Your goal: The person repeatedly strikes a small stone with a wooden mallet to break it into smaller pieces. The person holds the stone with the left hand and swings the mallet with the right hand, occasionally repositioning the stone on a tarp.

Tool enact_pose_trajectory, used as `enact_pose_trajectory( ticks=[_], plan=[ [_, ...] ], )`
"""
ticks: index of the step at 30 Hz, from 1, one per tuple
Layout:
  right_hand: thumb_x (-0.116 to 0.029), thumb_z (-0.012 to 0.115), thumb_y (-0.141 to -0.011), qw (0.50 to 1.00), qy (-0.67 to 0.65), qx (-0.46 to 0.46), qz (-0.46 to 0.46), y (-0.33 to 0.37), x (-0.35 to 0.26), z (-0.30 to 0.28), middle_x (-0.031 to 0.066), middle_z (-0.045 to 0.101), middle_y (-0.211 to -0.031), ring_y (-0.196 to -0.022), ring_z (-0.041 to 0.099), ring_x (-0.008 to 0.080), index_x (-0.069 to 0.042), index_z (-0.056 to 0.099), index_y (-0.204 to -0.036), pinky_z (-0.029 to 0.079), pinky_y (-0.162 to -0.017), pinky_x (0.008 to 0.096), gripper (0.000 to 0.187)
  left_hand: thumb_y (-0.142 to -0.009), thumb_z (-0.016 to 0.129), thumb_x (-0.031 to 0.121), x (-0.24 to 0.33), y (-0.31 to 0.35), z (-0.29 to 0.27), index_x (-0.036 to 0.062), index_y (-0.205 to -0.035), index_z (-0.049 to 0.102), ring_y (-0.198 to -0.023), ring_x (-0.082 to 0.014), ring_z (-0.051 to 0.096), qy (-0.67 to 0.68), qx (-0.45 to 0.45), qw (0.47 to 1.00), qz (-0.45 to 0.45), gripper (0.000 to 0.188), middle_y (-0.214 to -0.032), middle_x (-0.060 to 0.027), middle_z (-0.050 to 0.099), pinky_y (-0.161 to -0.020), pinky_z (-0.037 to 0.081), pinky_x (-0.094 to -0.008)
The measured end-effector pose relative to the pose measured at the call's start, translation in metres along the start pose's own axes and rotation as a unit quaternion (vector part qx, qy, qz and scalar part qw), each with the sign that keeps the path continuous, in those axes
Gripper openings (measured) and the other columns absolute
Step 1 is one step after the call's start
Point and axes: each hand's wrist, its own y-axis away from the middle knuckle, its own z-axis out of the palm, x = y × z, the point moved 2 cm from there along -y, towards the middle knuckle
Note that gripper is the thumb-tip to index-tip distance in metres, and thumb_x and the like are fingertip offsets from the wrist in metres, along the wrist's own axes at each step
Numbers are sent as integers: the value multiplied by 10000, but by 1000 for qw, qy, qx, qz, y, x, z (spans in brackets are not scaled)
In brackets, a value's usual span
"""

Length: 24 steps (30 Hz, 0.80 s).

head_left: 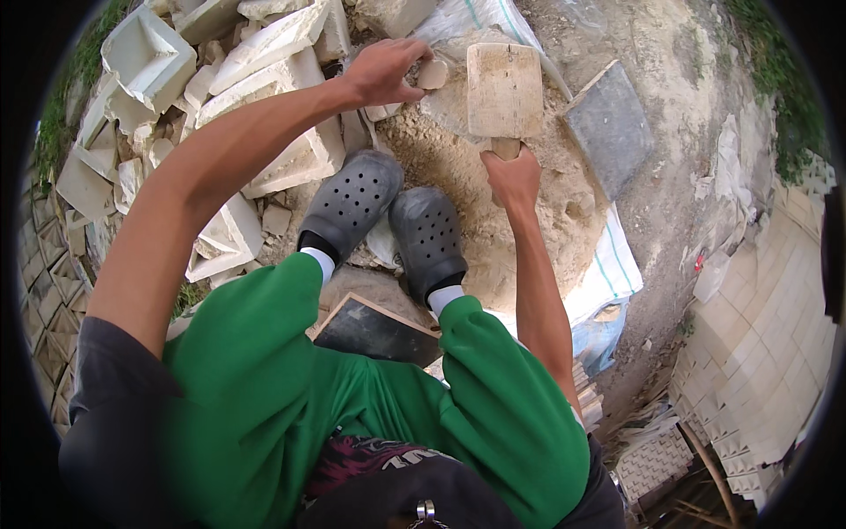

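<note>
My right hand (514,176) grips the short handle of a flat wooden paddle (504,88), whose square blade lies over a pale stone block (451,101). My left hand (385,70) reaches across from the left and pinches a small rounded pale stone piece (433,74) right beside the paddle's left edge. Both hands work above a mound of sandy dust (458,167). My grey perforated clogs (352,201) and green trousers fill the lower middle.
A heap of broken white moulded stone pieces (264,79) lies at the left. A dark grey slab (610,128) leans at the right of the mound. A white woven sack (608,273) sits underneath. Stacked pale tiles (758,353) stand at the right. A dark board (374,328) lies between my legs.
</note>
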Motion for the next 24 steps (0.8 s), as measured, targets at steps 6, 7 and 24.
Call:
enact_pose_trajectory(
  ticks=[6,7,24],
  plan=[
    [-294,771,-757,995,-50,51,-63,16,-17,1,304,731,-987,-974,715,464,85,655,-1139,568,-862,476,551,-753,835,297,1,8,-5,92,-1205,600,-1134,-367,635,-12,45,999,28,549,-1215,-143,670,-984,503,-442],
    [-293,767,-761,999,27,1,-24,7,-14,5,306,730,-989,-976,713,467,81,652,-1146,569,-864,481,549,-753,831,294,2,9,-4,93,-1202,603,-1128,-367,636,-9,42,999,33,542,-1201,-140,670,-980,504,-440],
    [-356,774,-892,813,-465,-317,149,2,7,16,75,665,-807,-678,670,202,-26,649,-990,565,-640,355,367,-694,840,219,60,30,21,60,-1073,655,-1031,-325,653,13,126,992,10,451,-1056,-115,680,-936,513,-434]
  ],
)
